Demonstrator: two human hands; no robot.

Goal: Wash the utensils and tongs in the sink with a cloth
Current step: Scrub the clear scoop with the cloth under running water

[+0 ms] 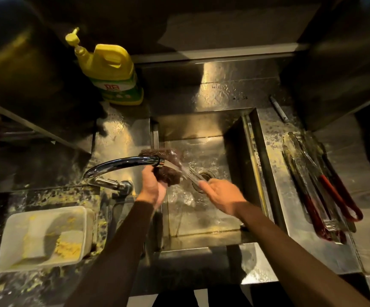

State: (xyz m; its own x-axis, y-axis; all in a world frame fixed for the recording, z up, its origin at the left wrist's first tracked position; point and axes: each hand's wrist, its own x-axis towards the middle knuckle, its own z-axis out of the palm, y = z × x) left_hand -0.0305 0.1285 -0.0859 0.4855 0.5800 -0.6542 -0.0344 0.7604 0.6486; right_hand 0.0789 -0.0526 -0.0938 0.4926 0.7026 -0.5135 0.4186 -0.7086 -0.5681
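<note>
Over the steel sink, my left hand grips a dark brown cloth folded around the tip of a metal utensil. My right hand holds the utensil's other end, just above the drain. The chrome faucet arches from the left and ends right above the cloth. Water glistens on the sink floor. Several tongs with red handles lie in a pile on the counter to the right of the sink.
A yellow detergent bottle with a pump stands at the back left. A white plastic tub with yellow residue sits on the wet counter at front left. A thin knife-like utensil lies behind the tongs.
</note>
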